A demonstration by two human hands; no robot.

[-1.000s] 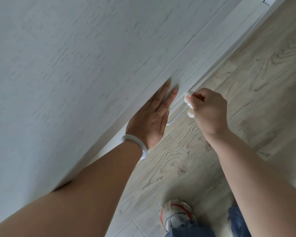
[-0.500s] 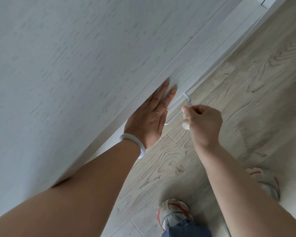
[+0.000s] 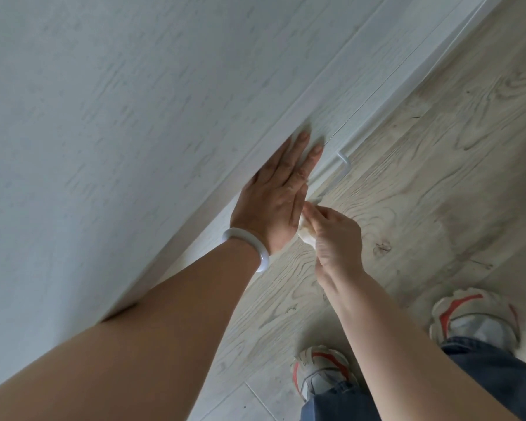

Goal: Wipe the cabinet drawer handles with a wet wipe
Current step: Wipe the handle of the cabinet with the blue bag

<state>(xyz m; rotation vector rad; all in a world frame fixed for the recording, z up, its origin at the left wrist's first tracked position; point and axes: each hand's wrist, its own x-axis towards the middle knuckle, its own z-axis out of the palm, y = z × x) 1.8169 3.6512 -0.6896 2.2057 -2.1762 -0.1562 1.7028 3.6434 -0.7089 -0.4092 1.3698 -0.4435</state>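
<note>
Left hand (image 3: pixel 274 205): grip apart, fingers straight, flat against the cabinet drawer front (image 3: pixel 346 113). Right hand (image 3: pixel 336 238): grip clamped on the wet wipe (image 3: pixel 305 233), at the near end of the white handle (image 3: pixel 342 158).

Pale wood-grain floor at the foot of a white cabinet

The floor (image 3: pixel 422 165) runs below and right of the right hand (image 3: pixel 336 235), meeting the cabinet (image 3: pixel 134 117) base just beyond it. Two white-and-red sneakers stand on it: one (image 3: pixel 319 372) under the forearm, the other (image 3: pixel 474 317) further right.
</note>
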